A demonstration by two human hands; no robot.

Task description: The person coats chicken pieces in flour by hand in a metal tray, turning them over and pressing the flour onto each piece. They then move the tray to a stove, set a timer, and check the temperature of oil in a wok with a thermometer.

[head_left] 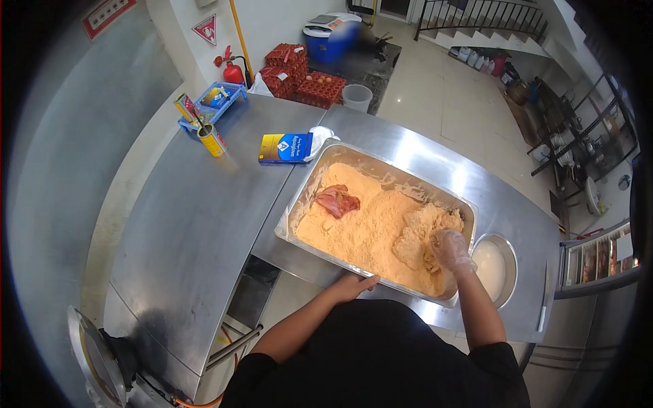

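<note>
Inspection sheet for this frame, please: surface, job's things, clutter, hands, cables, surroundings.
Surface: steel counter.
Job's things: metal tray full of orange breading; raw meat on it at far left; coated pieces at right.
Clutter: blue box, can, blue basket, bowl of white liquid.
Hands: left hand on the tray's near rim; right hand, in a clear glove, on the coated pieces; fingers' grip unclear.
Cables: orange hose under the counter.
Surroundings: fire extinguisher, red egg crates, white bucket, stairs.

Commercial kitchen, probably: steel counters point(204, 224), breading tray point(309, 187), egg crates point(320, 88).
</note>
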